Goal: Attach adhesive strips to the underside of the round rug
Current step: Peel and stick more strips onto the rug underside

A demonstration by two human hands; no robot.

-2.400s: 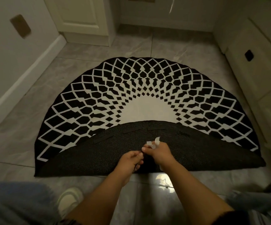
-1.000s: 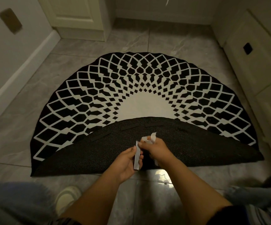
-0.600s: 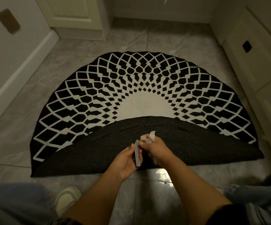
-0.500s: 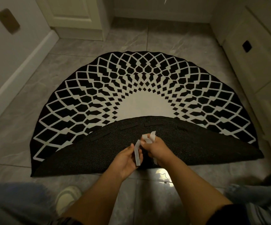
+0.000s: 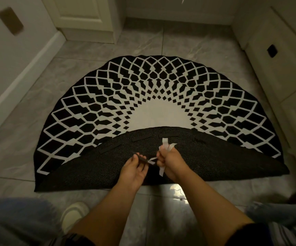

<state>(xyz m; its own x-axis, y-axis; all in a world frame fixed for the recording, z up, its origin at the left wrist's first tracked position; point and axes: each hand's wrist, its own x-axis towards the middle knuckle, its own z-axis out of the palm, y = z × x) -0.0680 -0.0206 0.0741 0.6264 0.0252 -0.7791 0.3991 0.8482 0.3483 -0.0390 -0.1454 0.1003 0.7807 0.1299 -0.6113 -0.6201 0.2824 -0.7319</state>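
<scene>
Grey tile floor (image 5: 28, 107); round rug (image 5: 143, 89) folded, underside (image 5: 214, 162) up; L hand (image 5: 134, 167) pinches dark strip (image 5: 141, 159); R hand (image 5: 172, 162) grips white liners (image 5: 165, 144); strip thin, floppy, tacky; hold by ends.

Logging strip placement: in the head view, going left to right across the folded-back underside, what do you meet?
Leftmost stuck strip → second stuck strip → left hand, gripping a dark strip → right hand holding white backing papers.
</scene>
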